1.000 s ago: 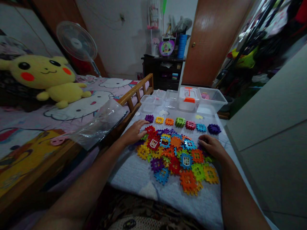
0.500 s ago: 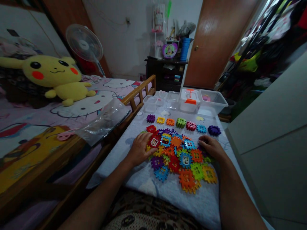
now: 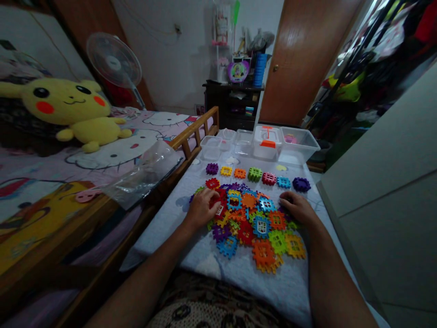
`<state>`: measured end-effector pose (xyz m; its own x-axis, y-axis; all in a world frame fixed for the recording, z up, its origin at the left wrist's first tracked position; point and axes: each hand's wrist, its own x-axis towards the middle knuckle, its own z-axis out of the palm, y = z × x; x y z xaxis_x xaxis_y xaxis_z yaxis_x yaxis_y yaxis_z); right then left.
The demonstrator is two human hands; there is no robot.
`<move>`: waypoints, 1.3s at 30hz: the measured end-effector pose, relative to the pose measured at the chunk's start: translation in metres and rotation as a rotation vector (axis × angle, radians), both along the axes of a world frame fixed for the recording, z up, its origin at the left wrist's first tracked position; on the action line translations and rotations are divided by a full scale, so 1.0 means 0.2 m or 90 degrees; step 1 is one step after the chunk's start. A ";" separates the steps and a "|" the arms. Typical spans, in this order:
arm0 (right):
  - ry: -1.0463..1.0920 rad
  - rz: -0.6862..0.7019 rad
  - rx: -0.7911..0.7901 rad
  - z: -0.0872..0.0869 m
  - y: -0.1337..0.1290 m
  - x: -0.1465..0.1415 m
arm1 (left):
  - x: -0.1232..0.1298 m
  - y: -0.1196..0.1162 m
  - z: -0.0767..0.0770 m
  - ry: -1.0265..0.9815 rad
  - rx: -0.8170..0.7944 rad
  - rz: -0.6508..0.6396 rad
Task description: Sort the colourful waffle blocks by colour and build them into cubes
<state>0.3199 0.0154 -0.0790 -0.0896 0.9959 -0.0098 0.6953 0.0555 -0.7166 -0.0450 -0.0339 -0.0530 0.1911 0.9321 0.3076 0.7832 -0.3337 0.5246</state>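
A heap of colourful toothed plastic building blocks lies on the cloth-covered table [image 3: 205, 266]. At the heap's left side my left hand [image 3: 202, 208] has its fingers and thumb curled in on a red block [image 3: 221, 207] with a white window; its fingertips partly cover that block. My right hand [image 3: 300, 209] rests at the heap's right edge, fingers loosely bent and apart, with no block visible in it. Close to it are a blue window block [image 3: 266, 204] and an orange block [image 3: 277, 220]. Purple and green pieces under the right hand are partly hidden.
Behind the heap runs a row of small same-colour stacks, among them a green stack [image 3: 255, 174] and a dark purple stack [image 3: 301, 184]. Clear plastic boxes [image 3: 300, 145] line the far end. A wooden bed rail [image 3: 191, 136] borders the left; a pale cabinet [image 3: 385, 196] stands right.
My left hand's fingers have drawn together from a flatter spread over the red block, which has tilted and shifted slightly. My right hand stays about where it was. The view has shifted a little.
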 end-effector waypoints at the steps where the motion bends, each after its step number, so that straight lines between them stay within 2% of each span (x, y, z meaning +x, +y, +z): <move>1: -0.002 -0.001 0.004 0.00 0.00 0.00 | 0.00 0.00 0.00 -0.008 0.002 0.002; 9: 0.030 -0.013 -0.014 -0.01 0.00 0.00 | 0.03 0.02 0.01 0.003 0.046 0.003; 15: 0.038 -0.016 -0.023 0.00 -0.01 0.00 | 0.08 0.03 0.03 0.133 0.036 -0.131; 21: 0.060 -0.012 -0.045 0.01 -0.01 -0.01 | 0.12 0.05 0.06 0.188 -0.024 -0.158; 29: 0.020 0.009 0.058 0.02 0.00 -0.01 | 0.12 0.06 0.10 0.211 -0.014 -0.180; 32: 0.030 0.043 0.041 0.06 -0.02 -0.04 | 0.12 0.05 0.11 0.202 -0.013 -0.186; 35: 0.035 0.113 0.013 0.09 -0.05 -0.06 | 0.12 0.05 0.14 0.203 -0.031 -0.201; 39: 0.022 0.165 0.011 0.09 -0.05 -0.07 | 0.13 0.06 0.14 0.219 -0.046 -0.217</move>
